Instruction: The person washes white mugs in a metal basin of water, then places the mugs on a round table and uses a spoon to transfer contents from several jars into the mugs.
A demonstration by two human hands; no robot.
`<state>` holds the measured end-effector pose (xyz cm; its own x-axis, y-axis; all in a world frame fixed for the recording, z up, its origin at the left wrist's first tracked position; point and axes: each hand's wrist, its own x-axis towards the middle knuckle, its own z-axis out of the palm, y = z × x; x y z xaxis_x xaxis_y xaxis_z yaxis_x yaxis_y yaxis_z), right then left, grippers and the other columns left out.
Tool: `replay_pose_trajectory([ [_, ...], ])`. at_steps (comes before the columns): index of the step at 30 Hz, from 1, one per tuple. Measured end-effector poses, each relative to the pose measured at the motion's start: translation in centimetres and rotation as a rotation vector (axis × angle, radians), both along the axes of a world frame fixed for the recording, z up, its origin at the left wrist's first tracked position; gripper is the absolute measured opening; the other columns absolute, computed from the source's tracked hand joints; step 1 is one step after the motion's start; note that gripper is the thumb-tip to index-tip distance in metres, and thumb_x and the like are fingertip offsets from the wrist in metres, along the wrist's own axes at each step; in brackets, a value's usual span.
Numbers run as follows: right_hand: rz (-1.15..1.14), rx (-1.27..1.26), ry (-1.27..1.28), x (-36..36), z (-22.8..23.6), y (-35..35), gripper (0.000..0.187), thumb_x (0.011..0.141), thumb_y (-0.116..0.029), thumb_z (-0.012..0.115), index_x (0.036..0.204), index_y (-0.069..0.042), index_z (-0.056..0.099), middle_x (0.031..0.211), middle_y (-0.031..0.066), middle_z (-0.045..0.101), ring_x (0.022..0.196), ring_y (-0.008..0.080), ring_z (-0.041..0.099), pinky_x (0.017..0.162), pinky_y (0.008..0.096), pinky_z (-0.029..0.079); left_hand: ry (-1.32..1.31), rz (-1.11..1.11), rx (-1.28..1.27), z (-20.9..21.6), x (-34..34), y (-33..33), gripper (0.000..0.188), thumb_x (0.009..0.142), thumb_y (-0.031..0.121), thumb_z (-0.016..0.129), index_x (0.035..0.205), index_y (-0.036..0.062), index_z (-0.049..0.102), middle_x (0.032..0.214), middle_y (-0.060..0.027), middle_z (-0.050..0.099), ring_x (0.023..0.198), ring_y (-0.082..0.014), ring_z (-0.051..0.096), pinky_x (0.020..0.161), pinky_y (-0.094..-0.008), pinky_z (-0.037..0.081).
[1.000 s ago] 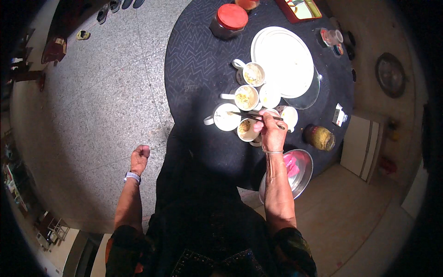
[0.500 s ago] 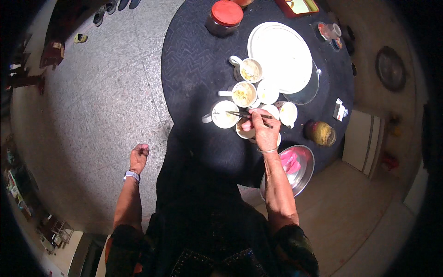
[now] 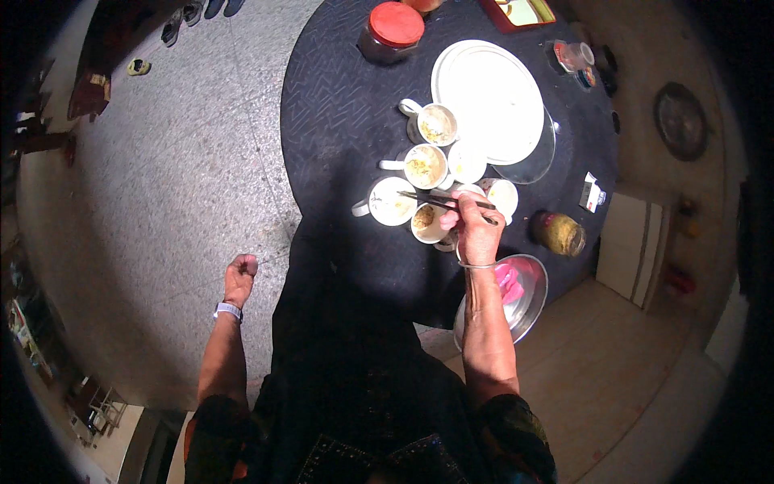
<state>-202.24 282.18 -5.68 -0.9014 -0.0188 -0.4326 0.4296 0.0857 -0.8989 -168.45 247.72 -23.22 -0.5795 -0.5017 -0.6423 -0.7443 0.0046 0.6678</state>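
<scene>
My right hand [image 3: 479,234] grips a pair of dark chopsticks [image 3: 435,198] over the table. Their tips sit at the opening of a white mug [image 3: 372,203] whose handle points left. Close by my fingers is a white cup [image 3: 416,232] with a brown clump inside. Two more handled mugs stand behind, a middle mug [image 3: 390,164] and a far mug [image 3: 409,106], both holding pale food with yellow bits. Several other white cups cluster to the right, partly hidden by my hand. My left hand [image 3: 240,276] hangs over the floor, fingers curled, with nothing visible in it.
A large white round lid or tray [image 3: 492,97] rests behind the cups on the dark-clothed table [image 3: 322,97]. Nearby are a red-lidded jar [image 3: 395,28], a jar with yellowish contents [image 3: 562,234] and a small white box [image 3: 592,194]. A metal bowl [image 3: 532,310] holds something pink.
My right hand has drawn back slightly right and toward me with the chopsticks, uncovering more of the cup with the brown clump. The left hand has barely moved.
</scene>
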Motion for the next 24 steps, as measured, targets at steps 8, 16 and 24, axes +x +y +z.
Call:
replay_pose_trajectory([
  [8,-0.271,-0.218,-0.03,-0.3,0.5,5.2,0.017,0.092,-0.008,0.058,0.094,0.008,0.064,0.072,0.0128,0.065,0.05,0.0163,0.06,0.047,0.0268,0.051,0.03,-0.038,-0.038,-1.5,0.8,-0.4,0.009,0.09,0.001,0.058,0.097,0.0001,0.063,0.084,-0.0001,0.063,0.078,-0.0085,0.056,0.073,-0.0231,0.048],
  [16,-0.398,-0.103,0.035,0.0,-0.6,9.7,0.019,0.092,-0.008,0.059,0.096,0.01,0.064,0.075,0.0158,0.065,0.049,0.0156,0.056,0.043,0.026,0.042,0.01,-0.052,0.015,-1.1,0.3,-0.6,0.013,0.091,0.009,0.063,0.102,0.0012,0.064,0.088,-0.0006,0.064,0.081,-0.0091,0.057,0.077,-0.025,0.048],
  [24,-0.393,-0.068,0.044,-0.1,-1.5,10.6,0.019,0.094,-0.009,0.057,0.097,0.008,0.065,0.08,0.0156,0.066,0.049,0.0128,0.054,0.042,0.0242,0.042,-0.037,-0.104,-0.015,-0.4,-0.7,-1.0,0.012,0.091,0.008,0.063,0.1,0.0007,0.064,0.087,-0.0004,0.064,0.081,-0.0095,0.057,0.078,-0.0252,0.048],
])
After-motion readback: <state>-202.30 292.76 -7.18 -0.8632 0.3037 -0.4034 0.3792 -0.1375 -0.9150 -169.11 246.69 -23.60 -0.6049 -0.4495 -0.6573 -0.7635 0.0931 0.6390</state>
